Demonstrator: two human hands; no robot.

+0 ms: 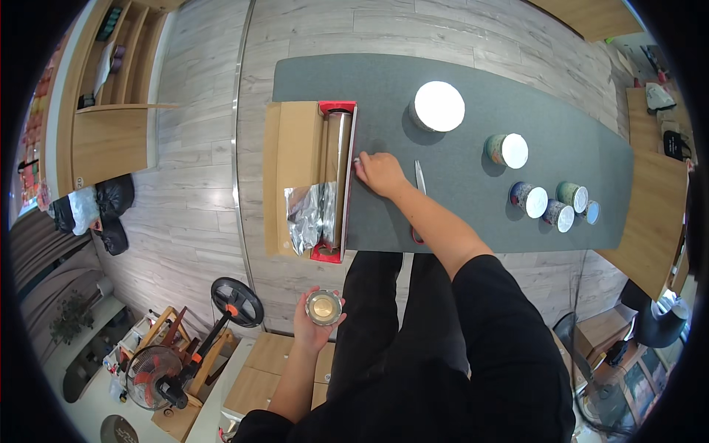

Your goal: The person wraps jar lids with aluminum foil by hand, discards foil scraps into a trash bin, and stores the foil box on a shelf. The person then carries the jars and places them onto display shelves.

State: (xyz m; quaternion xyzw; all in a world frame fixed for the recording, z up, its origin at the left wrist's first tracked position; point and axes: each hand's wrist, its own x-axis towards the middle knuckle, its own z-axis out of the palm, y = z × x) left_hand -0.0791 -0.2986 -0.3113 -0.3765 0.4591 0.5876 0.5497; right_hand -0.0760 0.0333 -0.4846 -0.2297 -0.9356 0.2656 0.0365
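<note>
My left hand (318, 321), palm up and away from the table, holds a small round metallic cup (324, 308) with a gold-coloured inside. Over the grey table, my right hand (378, 170) has its fingers bent together beside the long side of an open cardboard box (302, 133); a small pale bit shows at the fingertips, too small to name. The box holds a foil roll (339, 141), with a crumpled sheet of aluminium foil (303, 213) draped over its near part. Scissors (420, 177) with red handles lie partly under my right forearm.
On the table's right part stand a large white-topped round container (439, 106), a smaller one (514, 151) and several more (536, 202) grouped at the right. A pedestal fan (154, 376) stands at the lower left. Black bags (115, 196) lie by the wooden cabinet (111, 145).
</note>
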